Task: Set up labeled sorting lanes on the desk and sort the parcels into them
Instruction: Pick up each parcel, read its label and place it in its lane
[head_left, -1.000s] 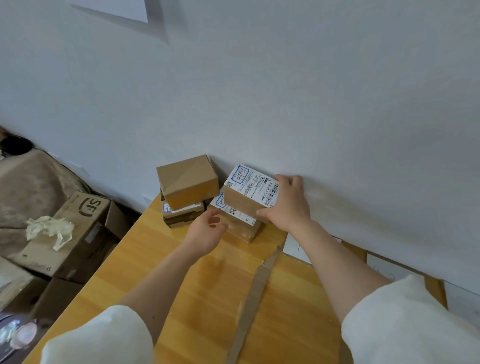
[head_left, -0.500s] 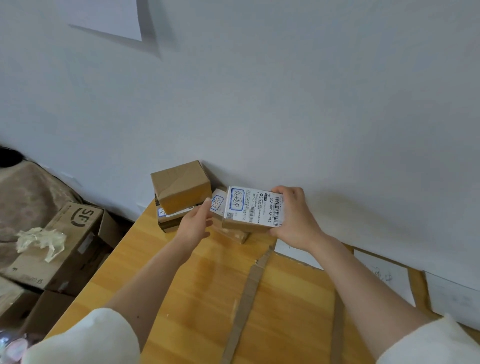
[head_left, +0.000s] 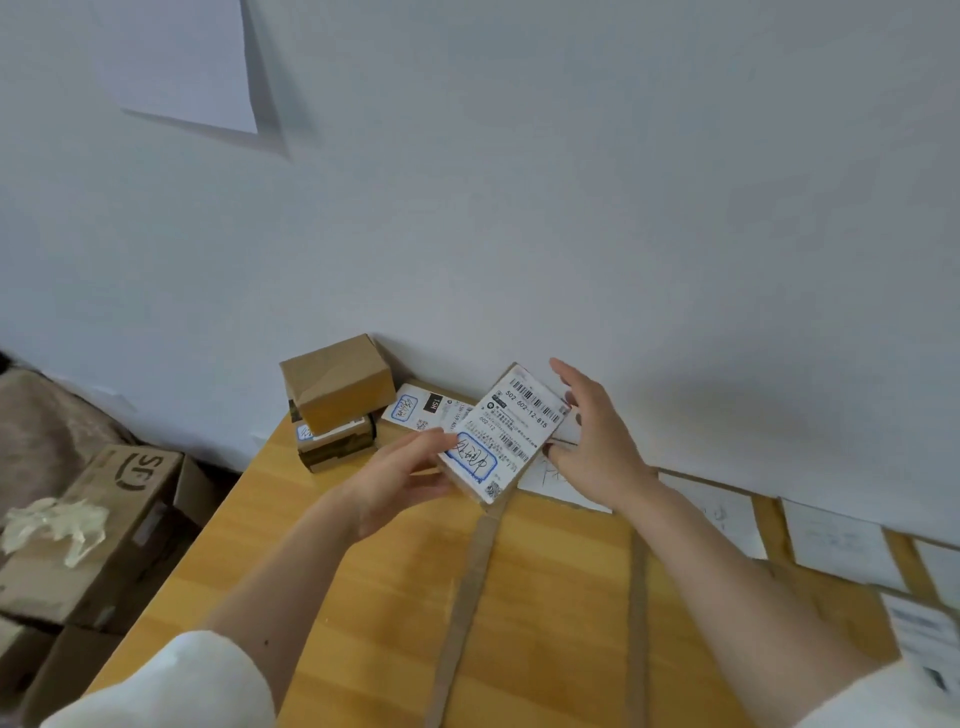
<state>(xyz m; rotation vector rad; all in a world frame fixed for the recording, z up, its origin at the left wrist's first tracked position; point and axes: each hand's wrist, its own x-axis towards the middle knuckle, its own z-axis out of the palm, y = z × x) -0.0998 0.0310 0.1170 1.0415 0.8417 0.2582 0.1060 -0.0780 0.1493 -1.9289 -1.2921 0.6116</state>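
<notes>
A flat brown parcel (head_left: 506, 431) with a white shipping label and a blue-circled handwritten mark hangs tilted above the desk (head_left: 363, 597), near the wall. My left hand (head_left: 400, 478) grips its lower left end, thumb on the label. My right hand (head_left: 592, 436) is at the parcel's right edge with its fingers spread straight. Behind it another labelled parcel (head_left: 423, 410) lies flat on the desk. Further left, a plain brown box (head_left: 337, 382) sits on a darker box (head_left: 337, 441). Two cardboard strips (head_left: 467, 587) (head_left: 638, 597) run across the desk as lane dividers.
White paper sheets (head_left: 727, 519) (head_left: 836, 545) lie along the wall at the heads of the lanes. Off the desk's left edge stands a large cardboard box marked SF (head_left: 109, 519) with crumpled plastic (head_left: 57, 525) on it. A paper sheet (head_left: 182, 62) hangs on the wall.
The labelled parcel came off the parcel beneath it, rose and turned. My left hand took hold of its lower end, while my right hand let go and its fingers spread.
</notes>
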